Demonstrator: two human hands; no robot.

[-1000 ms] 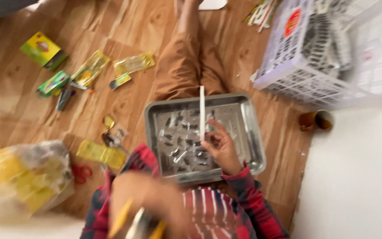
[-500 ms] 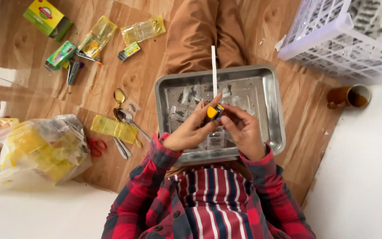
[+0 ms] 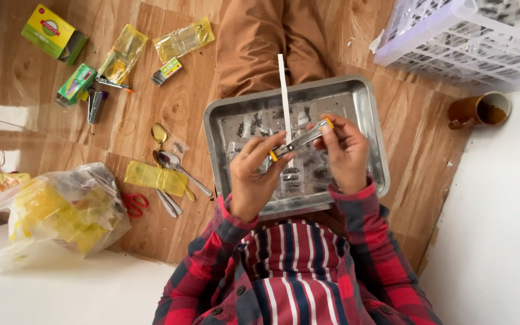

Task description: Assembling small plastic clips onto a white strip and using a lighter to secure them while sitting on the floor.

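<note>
A seated person is seen from above, with a red plaid shirt at the bottom of the frame and brown trousers running towards the top. A steel tray (image 3: 373, 120) is balanced on the lap at the centre, and small clear packets of dark bits (image 3: 290, 174) are scattered in it. A slim metal tool (image 3: 299, 141) with yellow ends is held just above the tray. Its lower end is pinched by the fingers of the left hand (image 3: 254, 174) and its upper end by the fingers of the right hand (image 3: 344, 153), so both hands are closed on it. A white strip (image 3: 283, 84) is laid across the tray's far rim. To the left of the frame, spoons (image 3: 173, 162), red scissors (image 3: 135, 203), yellow wrappers (image 3: 151, 176) and a bulging plastic bag (image 3: 61, 213) are spread over the wooden floor. A white basket (image 3: 446, 45) is seen at the upper right, with a brown mug (image 3: 479, 110) below it. The tool appears to be in the middle of being adjusted or readied over the packets. For any further handling, a steady two-ended pinch would be needed, with the tool kept over the tray.
</note>
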